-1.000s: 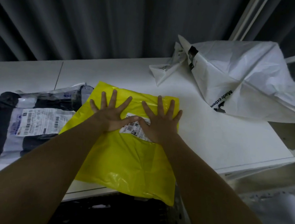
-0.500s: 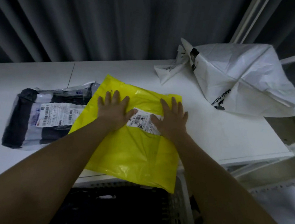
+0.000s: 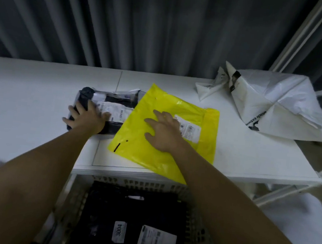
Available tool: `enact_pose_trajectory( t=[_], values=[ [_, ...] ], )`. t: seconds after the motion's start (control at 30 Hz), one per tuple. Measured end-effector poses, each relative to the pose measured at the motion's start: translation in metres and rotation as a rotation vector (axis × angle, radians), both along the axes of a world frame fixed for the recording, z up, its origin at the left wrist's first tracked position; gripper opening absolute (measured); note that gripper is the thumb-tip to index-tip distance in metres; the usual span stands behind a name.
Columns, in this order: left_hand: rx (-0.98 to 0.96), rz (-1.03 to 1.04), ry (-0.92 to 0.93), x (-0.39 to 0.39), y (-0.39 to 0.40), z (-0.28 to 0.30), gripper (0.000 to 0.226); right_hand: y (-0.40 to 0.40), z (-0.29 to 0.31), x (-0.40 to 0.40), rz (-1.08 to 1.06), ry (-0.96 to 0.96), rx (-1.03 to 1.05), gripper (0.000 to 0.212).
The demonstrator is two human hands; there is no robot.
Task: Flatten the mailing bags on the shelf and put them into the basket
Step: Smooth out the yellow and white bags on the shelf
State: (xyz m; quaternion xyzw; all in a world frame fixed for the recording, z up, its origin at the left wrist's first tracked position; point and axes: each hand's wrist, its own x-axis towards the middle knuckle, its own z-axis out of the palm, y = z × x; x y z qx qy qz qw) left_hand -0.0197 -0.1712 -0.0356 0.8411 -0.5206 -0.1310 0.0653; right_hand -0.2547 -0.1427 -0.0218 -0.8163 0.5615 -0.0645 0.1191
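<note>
A yellow mailing bag (image 3: 157, 109) lies flat on the white shelf (image 3: 28, 96), its near corner hanging over the front edge. My right hand (image 3: 165, 130) rests on it with fingers spread, beside its white label. To the left lies a clear bag holding dark clothing (image 3: 116, 100), partly under the yellow one. My left hand (image 3: 85, 116) lies on that bag's left end, fingers stretched over it. A crumpled white mailing bag (image 3: 282, 107) sits at the shelf's right end. Below the shelf edge stands a white basket (image 3: 135, 183) with a black bag (image 3: 135, 219) inside.
A smaller white folded bag (image 3: 208, 88) lies beside the crumpled one. Dark pleated curtain hangs behind the shelf. White shelf posts (image 3: 298, 37) rise at the right. The shelf's left part is bare.
My left hand has left the yellow bag and moved left onto the clear bag. My right hand has shifted toward the yellow bag's middle. The view has tipped down, showing the basket.
</note>
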Motion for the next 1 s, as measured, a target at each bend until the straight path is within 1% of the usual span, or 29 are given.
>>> enact_pose_trajectory(
  t=[0.1,0.13,0.23,0.3,0.4,0.5,0.53,0.6,0.67,0.83,0.93,1.0],
  values=[
    [-0.007,0.088,0.100,0.026,0.007,-0.001,0.101,0.002,-0.001,0.034,0.101,0.037,0.038,0.055],
    [-0.025,0.098,0.142,0.034,0.007,-0.002,0.104,0.003,-0.002,0.043,0.113,0.049,0.033,0.055],
    [-0.090,0.141,0.359,0.051,0.002,-0.009,0.106,0.001,-0.008,0.060,0.101,0.100,0.064,0.058],
    [-0.114,0.157,0.428,0.055,-0.001,-0.014,0.101,0.001,-0.016,0.061,0.060,0.096,0.126,0.060],
    [-0.154,0.169,0.530,0.062,-0.002,-0.015,0.085,0.001,-0.027,0.062,0.019,0.037,0.195,0.063],
    [-0.191,0.170,0.583,0.062,-0.003,-0.013,0.071,0.003,-0.033,0.058,0.011,0.022,0.195,0.063],
    [-0.212,0.172,0.620,0.063,-0.003,-0.010,0.063,0.004,-0.034,0.058,0.008,0.008,0.188,0.064],
    [-0.282,0.175,0.750,0.062,-0.002,-0.003,0.044,0.005,-0.035,0.057,-0.009,-0.033,0.186,0.064],
    [-0.378,0.168,0.840,0.059,0.000,0.012,0.035,0.007,-0.034,0.058,-0.020,-0.056,0.193,0.066],
    [-0.557,0.095,0.933,0.052,0.001,0.061,0.031,0.013,-0.028,0.060,-0.069,-0.122,0.182,0.070],
    [-0.647,0.073,0.959,0.053,0.007,0.088,0.031,0.016,-0.015,0.062,-0.109,-0.277,0.117,0.068],
    [-0.700,0.097,1.043,0.052,0.012,0.105,0.027,0.015,-0.003,0.067,-0.149,-0.450,0.056,0.067]
  ],
)
